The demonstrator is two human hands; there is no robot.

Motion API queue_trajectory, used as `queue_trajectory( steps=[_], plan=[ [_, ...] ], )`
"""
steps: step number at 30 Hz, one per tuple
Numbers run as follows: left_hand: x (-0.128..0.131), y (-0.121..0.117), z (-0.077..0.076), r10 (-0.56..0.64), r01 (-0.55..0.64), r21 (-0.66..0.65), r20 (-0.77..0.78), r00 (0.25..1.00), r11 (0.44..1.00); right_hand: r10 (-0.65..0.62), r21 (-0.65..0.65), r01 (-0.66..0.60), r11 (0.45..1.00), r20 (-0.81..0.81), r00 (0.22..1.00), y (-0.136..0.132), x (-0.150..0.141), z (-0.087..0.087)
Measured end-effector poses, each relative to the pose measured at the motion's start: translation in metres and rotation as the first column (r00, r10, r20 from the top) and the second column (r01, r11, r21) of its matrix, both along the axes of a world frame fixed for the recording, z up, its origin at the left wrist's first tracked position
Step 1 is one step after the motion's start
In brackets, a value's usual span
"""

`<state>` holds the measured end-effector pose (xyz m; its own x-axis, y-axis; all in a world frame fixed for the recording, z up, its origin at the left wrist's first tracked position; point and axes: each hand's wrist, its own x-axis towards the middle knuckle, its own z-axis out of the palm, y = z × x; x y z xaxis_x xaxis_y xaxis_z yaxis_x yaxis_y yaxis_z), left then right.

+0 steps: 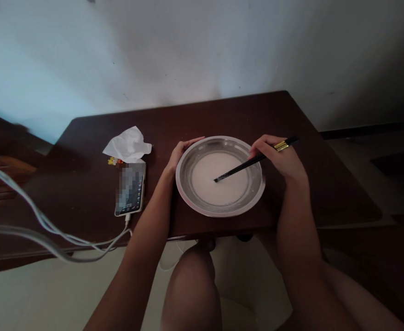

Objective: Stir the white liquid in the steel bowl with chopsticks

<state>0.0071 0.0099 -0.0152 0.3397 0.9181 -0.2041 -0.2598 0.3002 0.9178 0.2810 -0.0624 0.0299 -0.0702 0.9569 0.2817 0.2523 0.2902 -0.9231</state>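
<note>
A round, shallow metal bowl [221, 209] sits near the front edge of the table, with a smooth whitish liquid [209, 172] in it. My left hand [181, 151] is curved round the bowl's left side, steadying it, with one finger stretched along the far rim and the others partly hidden. In my right hand [274, 151] are black chopsticks [245, 164] with a gold band, pinched near their upper end. I cannot make out whether it is one stick or a pair. Their lower tips, coated with some white, meet the liquid near the bowl's middle.
Left of the bowl lies a phone [138, 195] with a white charging cable [81, 240] running off to the left. Behind it are a crumpled white tissue [128, 143] and a small yellow-and-orange item [114, 161]. The dark table [216, 112] stands against a pale wall [188, 50].
</note>
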Motion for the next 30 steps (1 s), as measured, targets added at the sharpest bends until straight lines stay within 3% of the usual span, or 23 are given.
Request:
queue_trajectory(
  steps=[2, 7, 11, 15, 20, 25, 30],
  plan=[
    [-0.0005, 0.0002, -0.001, -0.003, 0.003, -0.003, 0.016, 1.0, 1.0, 0.024, 0.001, -0.024, 1.0, 0.011, 1.0, 0.0001, -0.0002, -0.0001],
    [-0.0033, 0.0017, -0.0046, -0.03, 0.03, 0.008, 0.055, 0.998, 1.0, -0.062, 0.055, 0.062, 0.997, 0.004, 0.998, 0.0011, 0.0012, -0.0013],
    [-0.0038, 0.0028, -0.0055, -0.036, 0.035, 0.023, 0.043, 0.998, 0.999, 0.009, 0.008, -0.009, 1.0, 0.005, 1.0, 0.0007, 0.0008, -0.0008],
    [-0.0032, 0.0035, -0.0054, -0.021, 0.02, 0.026, 0.037, 0.999, 0.999, -0.039, 0.035, 0.04, 0.999, -0.015, 0.999, -0.0001, 0.0005, -0.0002],
    [-0.0029, 0.0036, -0.0064, -0.01, 0.008, 0.025, 0.042, 0.999, 1.0, 0.003, 0.023, -0.002, 1.0, -0.017, 1.0, 0.0007, 0.0008, -0.0004],
    [-0.004, 0.0018, -0.0069, -0.028, 0.026, 0.042, 0.053, 0.998, 0.999, -0.09, 0.075, 0.093, 0.993, -0.041, 0.995, 0.0016, 0.0006, -0.0009],
    [-0.004, 0.0014, -0.0061, -0.026, 0.024, 0.045, 0.031, 0.999, 0.999, 0.015, 0.017, -0.015, 1.0, -0.014, 1.0, 0.0007, 0.0001, -0.0012]
  ],
)
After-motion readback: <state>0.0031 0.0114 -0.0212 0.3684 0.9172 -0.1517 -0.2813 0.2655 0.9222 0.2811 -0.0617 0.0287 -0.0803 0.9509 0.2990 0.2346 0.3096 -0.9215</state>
